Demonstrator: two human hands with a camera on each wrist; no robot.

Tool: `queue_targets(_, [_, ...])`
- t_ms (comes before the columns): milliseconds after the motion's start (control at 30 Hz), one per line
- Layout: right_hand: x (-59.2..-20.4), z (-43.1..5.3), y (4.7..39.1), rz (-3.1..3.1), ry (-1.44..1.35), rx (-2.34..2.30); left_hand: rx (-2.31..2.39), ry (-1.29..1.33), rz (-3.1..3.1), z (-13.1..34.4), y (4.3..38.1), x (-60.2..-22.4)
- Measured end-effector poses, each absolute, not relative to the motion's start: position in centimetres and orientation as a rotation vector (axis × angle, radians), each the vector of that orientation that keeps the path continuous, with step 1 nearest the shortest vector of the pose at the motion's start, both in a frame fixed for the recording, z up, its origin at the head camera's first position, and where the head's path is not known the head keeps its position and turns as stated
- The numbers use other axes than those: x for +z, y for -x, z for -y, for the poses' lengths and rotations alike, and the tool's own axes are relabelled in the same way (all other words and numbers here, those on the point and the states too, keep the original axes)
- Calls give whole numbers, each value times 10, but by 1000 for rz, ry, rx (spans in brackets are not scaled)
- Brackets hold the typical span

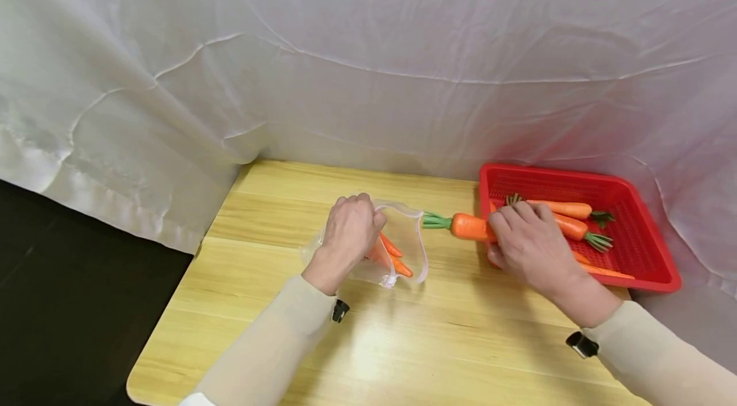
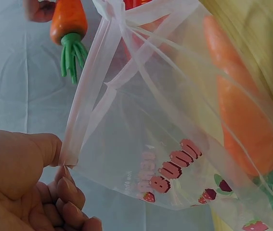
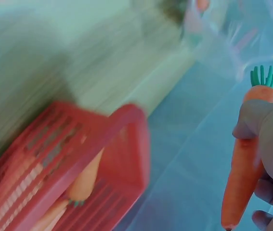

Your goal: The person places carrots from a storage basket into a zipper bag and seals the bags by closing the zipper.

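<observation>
My left hand [image 1: 352, 230] pinches the rim of a clear zip bag [image 2: 126, 134] between thumb and fingers, and the bag's mouth gapes toward the right. Inside the bag lie toy carrots, one large carrot [image 2: 242, 106] showing through the printed plastic. My right hand [image 1: 532, 246] grips another carrot [image 1: 469, 227] round its body, its green top pointing left at the bag's mouth. In the right wrist view that carrot [image 3: 244, 168] hangs beside the basket, with the thumb across its upper part.
A red plastic basket [image 1: 650, 233] stands at the table's right end, holding several more carrots [image 1: 567, 209]. The wooden table [image 1: 230, 316] ends at a dark floor on the left. A pale curtain [image 1: 368, 105] hangs behind it.
</observation>
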State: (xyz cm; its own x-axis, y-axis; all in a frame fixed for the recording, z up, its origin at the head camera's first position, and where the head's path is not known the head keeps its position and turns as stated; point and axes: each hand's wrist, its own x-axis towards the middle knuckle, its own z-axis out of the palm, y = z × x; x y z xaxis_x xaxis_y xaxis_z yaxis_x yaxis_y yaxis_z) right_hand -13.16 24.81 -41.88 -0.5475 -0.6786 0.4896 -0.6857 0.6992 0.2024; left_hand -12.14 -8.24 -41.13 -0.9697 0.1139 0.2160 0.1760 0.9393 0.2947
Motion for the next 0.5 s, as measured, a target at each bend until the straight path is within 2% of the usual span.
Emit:
queue_targets(233, [-422,-215,111,2416,-1136,2,-393,261,2831,83,120,-412])
queue_targets(500, [-437,-188,110,2444,-1123,-24,-278,305,2793,83,120,-411])
